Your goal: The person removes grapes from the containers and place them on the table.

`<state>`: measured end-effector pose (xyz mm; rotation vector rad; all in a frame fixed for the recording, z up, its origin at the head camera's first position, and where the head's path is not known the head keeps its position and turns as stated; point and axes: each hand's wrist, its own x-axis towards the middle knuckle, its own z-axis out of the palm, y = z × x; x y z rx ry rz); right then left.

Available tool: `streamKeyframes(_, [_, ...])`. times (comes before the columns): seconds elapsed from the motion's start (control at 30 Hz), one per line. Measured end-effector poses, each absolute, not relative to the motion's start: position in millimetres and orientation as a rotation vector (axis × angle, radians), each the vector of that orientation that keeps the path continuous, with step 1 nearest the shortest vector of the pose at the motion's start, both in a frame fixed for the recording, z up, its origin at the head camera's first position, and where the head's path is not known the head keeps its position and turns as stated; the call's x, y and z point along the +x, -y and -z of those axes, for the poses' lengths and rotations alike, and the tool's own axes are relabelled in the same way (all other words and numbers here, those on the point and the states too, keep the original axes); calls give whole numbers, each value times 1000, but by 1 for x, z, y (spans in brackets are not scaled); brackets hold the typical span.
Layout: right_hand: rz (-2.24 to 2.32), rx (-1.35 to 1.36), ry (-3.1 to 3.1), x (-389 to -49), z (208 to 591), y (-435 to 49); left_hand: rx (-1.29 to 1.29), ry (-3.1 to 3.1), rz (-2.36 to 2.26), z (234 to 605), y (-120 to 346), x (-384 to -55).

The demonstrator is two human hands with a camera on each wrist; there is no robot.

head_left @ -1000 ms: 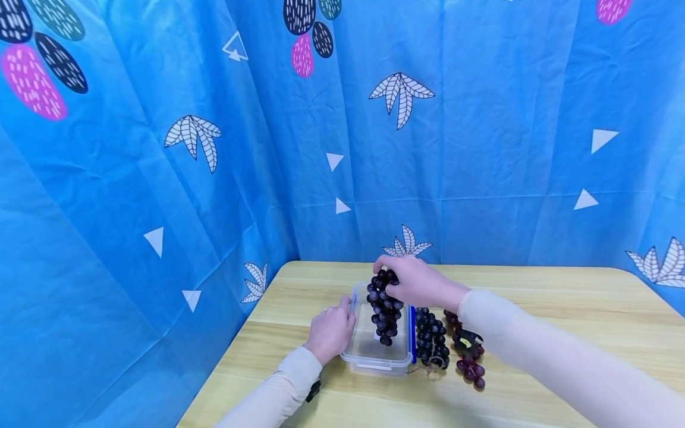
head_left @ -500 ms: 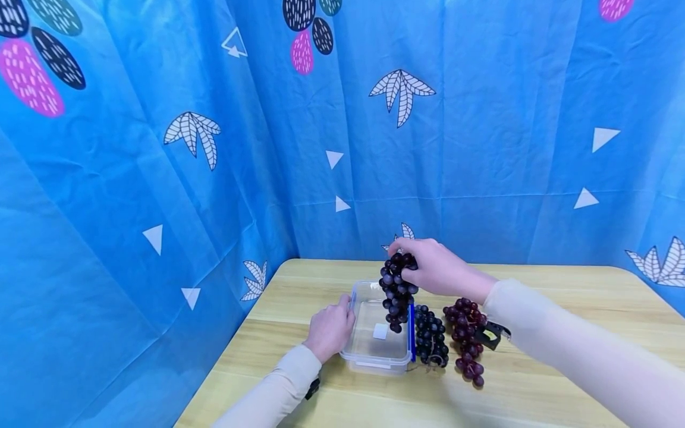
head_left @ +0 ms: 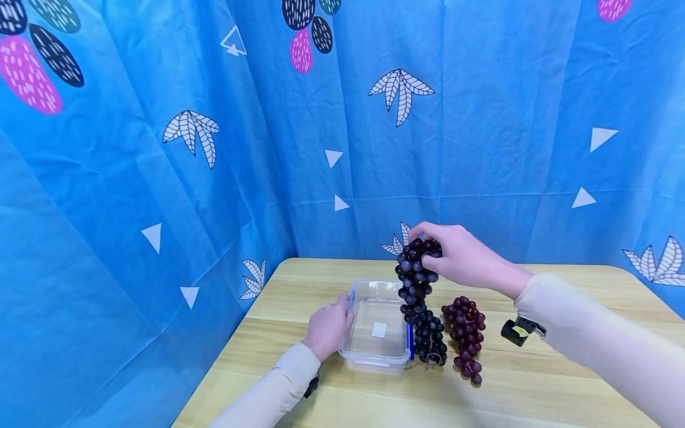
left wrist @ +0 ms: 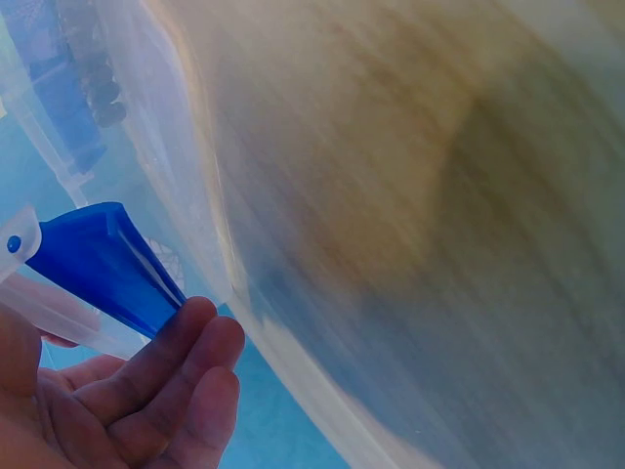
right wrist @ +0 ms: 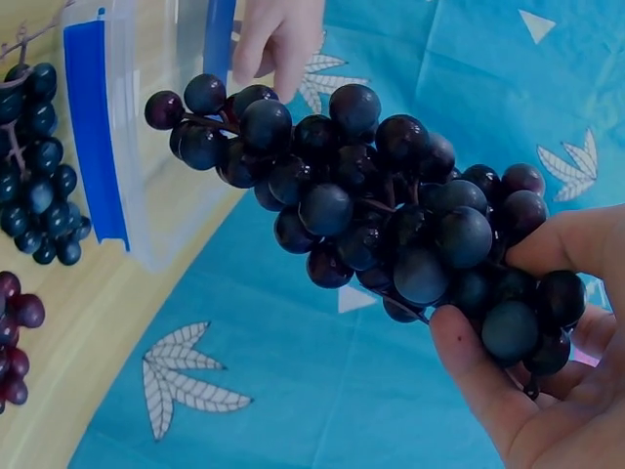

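My right hand grips a bunch of dark purple grapes by its top end, and the bunch hangs above the right rim of a clear plastic food container. In the right wrist view, thumb and fingers pinch the grapes from either side. My left hand holds the container's left wall; in the left wrist view its fingers curl by the blue side latch. The container stands upright without a lid, with a small white square visible at its bottom.
A second dark bunch of grapes lies just right of the container, partly behind the held one. Farther right is a red bunch of grapes. All stand on a wooden table, with a blue patterned curtain behind and at left.
My right hand has moved right and up with the grapes, from over the container's middle to its right rim. The red grapes have come into fuller view. My left hand has stayed put.
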<state>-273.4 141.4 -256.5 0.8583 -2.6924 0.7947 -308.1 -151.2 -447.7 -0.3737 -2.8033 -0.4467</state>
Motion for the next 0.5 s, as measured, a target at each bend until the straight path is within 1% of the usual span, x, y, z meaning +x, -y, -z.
streamKeyframes(0.5, [-743,770,2741,-249,259,-184,-378,2817,462,446,151,-307])
